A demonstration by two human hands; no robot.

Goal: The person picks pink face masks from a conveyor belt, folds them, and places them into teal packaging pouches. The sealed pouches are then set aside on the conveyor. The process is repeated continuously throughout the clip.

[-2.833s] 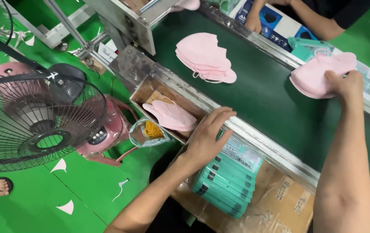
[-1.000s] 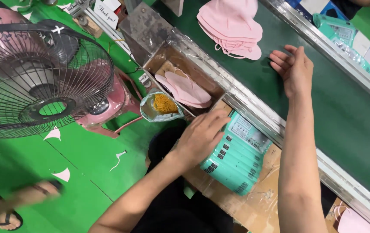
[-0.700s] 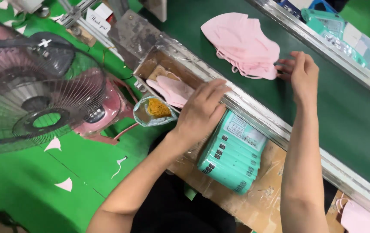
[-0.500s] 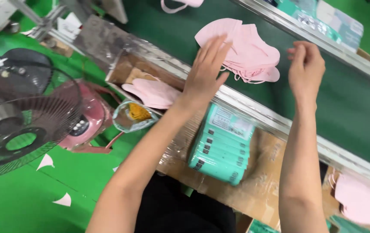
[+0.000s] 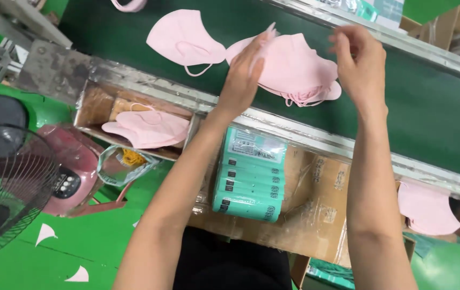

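Two bare hands over the belt: left hand [image 5: 243, 75], right hand [image 5: 360, 62]. One stack of pink masks [image 5: 297, 70] between them, one single pink mask [image 5: 184, 40] beside it. One stack of teal packets [image 5: 248, 177], one cardboard tray [image 5: 93, 107], one fan [image 5: 4, 188], one small clear bag [image 5: 125, 164].

Both hands [image 5: 299, 64] now at mask stack [image 5: 294, 70]

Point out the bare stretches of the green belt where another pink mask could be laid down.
The dark green conveyor belt lies bare right of the right hand, up to the metal rail. A smaller bare strip sits at its left end, beside the single pink mask. The middle is crowded: both hands flank the pile of pink masks, the left hand touching it.
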